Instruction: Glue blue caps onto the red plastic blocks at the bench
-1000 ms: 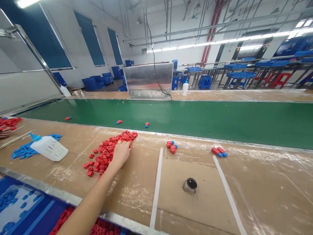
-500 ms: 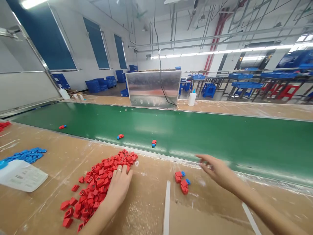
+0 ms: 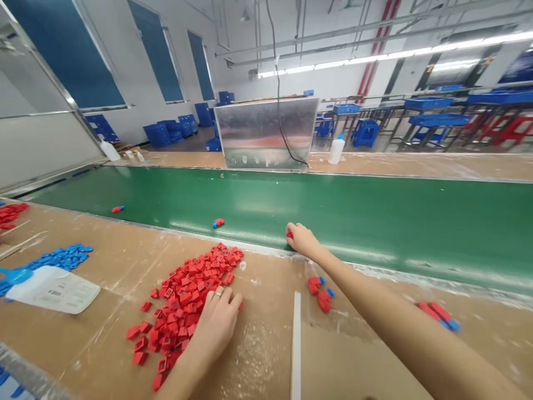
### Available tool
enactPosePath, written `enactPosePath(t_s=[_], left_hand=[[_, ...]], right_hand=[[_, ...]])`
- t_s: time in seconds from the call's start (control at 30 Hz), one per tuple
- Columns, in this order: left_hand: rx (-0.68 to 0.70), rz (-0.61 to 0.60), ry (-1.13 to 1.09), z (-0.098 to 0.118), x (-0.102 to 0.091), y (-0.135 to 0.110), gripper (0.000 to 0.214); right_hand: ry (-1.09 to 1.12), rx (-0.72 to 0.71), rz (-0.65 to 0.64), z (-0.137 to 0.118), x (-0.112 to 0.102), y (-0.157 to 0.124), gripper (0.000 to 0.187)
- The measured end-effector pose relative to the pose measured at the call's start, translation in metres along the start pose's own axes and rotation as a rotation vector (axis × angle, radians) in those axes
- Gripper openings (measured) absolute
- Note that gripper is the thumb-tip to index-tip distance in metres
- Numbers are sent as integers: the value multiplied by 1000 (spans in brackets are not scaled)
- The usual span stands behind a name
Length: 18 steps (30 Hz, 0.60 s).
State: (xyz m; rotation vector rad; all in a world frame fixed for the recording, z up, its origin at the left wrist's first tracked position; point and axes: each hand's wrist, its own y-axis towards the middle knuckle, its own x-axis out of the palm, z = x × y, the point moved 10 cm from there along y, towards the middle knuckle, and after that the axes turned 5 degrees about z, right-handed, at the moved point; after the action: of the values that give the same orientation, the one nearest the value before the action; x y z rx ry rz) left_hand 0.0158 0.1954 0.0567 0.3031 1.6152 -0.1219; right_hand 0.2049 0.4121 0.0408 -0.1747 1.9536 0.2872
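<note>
My left hand [image 3: 216, 322] rests palm down on the near edge of a heap of small red plastic parts [image 3: 187, 294] on the brown worktable; its fingers are curled onto the parts, a ring on one finger. My right hand [image 3: 302, 240] reaches to the near edge of the green conveyor belt [image 3: 375, 216], fingers closed on a small red part. A red and blue piece [image 3: 218, 223] lies on the belt left of that hand, another [image 3: 117, 209] farther left. A little cluster of red and blue pieces [image 3: 320, 291] sits on the table under my right forearm.
A white squeeze bottle with a blue cap [image 3: 50, 288] lies at the left beside a pile of blue parts [image 3: 58, 258]. Two joined red-blue pieces [image 3: 437, 314] lie at the right. A metal box [image 3: 266, 133] and a white bottle [image 3: 335, 150] stand beyond the belt.
My right hand came into view and moved left and forward to the belt's near edge, closing on a red part. My left hand slid back to the heap's near edge.
</note>
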Motion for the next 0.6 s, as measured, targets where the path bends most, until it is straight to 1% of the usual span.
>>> enactPosePath(t_s=[0.07,0.17,0.27,0.33,0.37,0.43,0.5,0.6], left_hand=[[36,10,-132,12,-2,-2,23],[82,-3,-362,33,2,-10,16],[36,-28,-538,47,5,-26,10],[-27,-26,-655,52,4,-41,4],[-62,-19,-716,52,2,-49,7],[-133,-5,-831,52,2,-66,18],[-214,0,-923,50,8,-82,24],[-363,12,-1073,48,23,-104,29]], right_hand=[[4,46,48,24,-26,-34,24],[5,97,94,56,-60,-97,22],[-4,154,94,81,-79,-151,24],[-8,193,92,95,-83,-172,27],[-9,209,96,101,-84,-177,29],[-8,231,108,109,-83,-176,30],[-4,247,119,115,-78,-163,32],[5,295,138,121,-65,-135,36]])
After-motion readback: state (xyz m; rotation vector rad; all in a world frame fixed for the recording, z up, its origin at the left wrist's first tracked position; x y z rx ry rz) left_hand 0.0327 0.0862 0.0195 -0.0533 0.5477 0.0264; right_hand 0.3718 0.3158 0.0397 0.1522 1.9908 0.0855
